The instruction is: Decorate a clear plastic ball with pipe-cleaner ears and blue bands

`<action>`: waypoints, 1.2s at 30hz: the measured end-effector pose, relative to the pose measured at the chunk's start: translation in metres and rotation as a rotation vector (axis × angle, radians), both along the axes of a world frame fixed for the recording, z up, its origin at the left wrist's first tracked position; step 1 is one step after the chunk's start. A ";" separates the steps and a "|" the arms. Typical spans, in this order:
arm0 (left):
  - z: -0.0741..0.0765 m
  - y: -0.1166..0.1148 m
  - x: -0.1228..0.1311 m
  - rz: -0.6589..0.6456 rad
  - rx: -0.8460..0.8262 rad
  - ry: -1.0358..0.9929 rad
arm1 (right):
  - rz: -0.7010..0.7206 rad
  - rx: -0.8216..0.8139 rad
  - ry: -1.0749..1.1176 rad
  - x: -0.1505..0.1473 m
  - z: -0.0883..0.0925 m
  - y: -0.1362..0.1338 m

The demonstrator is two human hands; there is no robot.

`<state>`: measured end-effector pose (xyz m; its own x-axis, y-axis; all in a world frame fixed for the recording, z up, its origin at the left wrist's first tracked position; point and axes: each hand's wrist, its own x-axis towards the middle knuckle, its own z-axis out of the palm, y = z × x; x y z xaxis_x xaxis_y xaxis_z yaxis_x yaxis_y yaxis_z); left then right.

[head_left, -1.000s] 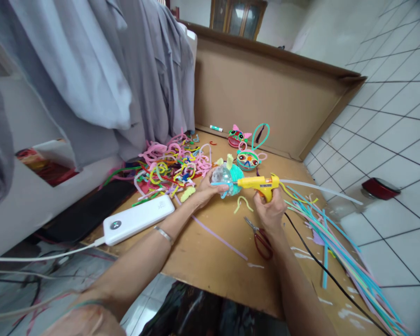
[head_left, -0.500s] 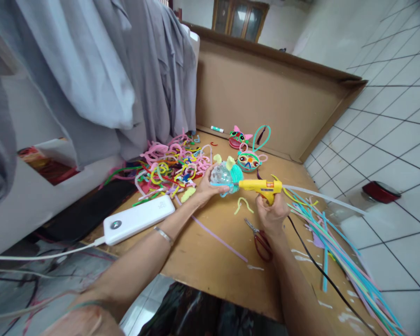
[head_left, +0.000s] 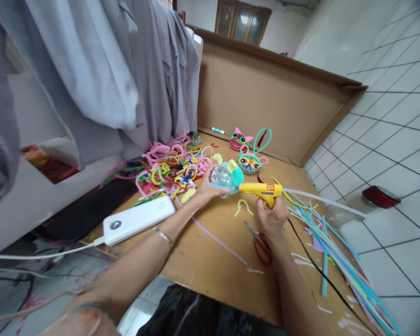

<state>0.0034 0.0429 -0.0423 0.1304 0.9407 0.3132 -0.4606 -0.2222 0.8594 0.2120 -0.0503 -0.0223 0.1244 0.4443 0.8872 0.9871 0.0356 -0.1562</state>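
Closed round a clear ball-like craft piece with turquoise fuzzy strips and pale yellow ear shapes is my left hand. My right hand grips a yellow hot glue gun by its handle, with a glue stick out of the back. The gun's nozzle is at the craft piece's lower right edge; whether it touches is too small to tell. Below lie a bent yellow pipe cleaner and red-handled scissors, partly behind my right wrist.
Pipe cleaner scraps pile at the left, near a white power bank. Long pipe cleaners lie at the right by a red-lidded jar. Two finished-looking animal faces, one pink-eared, one turquoise, stand behind. A cardboard panel rises at the back.
The view has tilted slightly, so everything sits a little lower. Both hands keep their holds, and the glue gun stays at the craft piece's edge.
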 end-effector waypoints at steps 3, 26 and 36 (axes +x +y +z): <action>0.000 0.001 -0.001 -0.009 0.004 0.000 | 0.005 -0.030 0.021 0.001 0.000 0.000; 0.008 -0.009 -0.004 -0.045 -0.073 0.011 | 0.046 -0.109 0.423 -0.007 0.006 0.005; 0.016 -0.018 -0.003 -0.027 -0.104 0.095 | -0.228 -0.435 0.602 0.029 -0.010 0.015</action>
<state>0.0001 0.0246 -0.0261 0.1806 0.9631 0.1995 -0.3811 -0.1185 0.9169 0.2412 -0.0351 -0.0323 0.6597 0.6427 0.3895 0.7034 -0.3456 -0.6211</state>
